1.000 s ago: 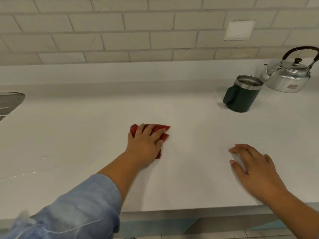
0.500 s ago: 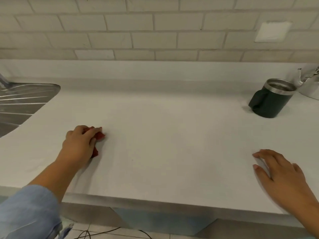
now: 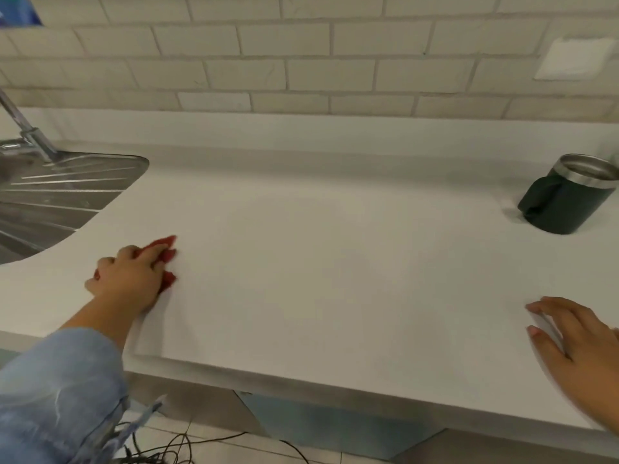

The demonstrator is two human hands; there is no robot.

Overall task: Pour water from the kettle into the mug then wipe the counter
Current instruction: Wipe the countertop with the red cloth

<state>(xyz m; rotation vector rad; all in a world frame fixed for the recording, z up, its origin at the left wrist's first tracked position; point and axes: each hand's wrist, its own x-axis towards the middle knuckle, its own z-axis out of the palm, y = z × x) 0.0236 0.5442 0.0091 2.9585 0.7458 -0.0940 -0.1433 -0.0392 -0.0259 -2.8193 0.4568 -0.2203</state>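
Observation:
My left hand (image 3: 129, 279) presses a bunched red cloth (image 3: 164, 252) flat onto the white counter (image 3: 335, 262), near its front left part and close to the sink. Red folds stick out past the fingers on the right side. My right hand (image 3: 579, 349) rests flat on the counter at the right front, fingers spread, holding nothing. A dark green mug (image 3: 566, 195) with a steel rim stands upright at the back right, its handle towards me and left. The kettle is out of view.
A steel sink drainboard (image 3: 63, 195) and tap (image 3: 26, 128) lie at the left edge. A tiled wall with a white switch plate (image 3: 572, 58) runs behind. Black cables (image 3: 187, 447) lie on the floor below the counter's front edge.
My left hand has slid the red cloth leftward across the counter, towards the sink. The view has swung left, so the kettle has left the frame. My right hand stays resting flat.

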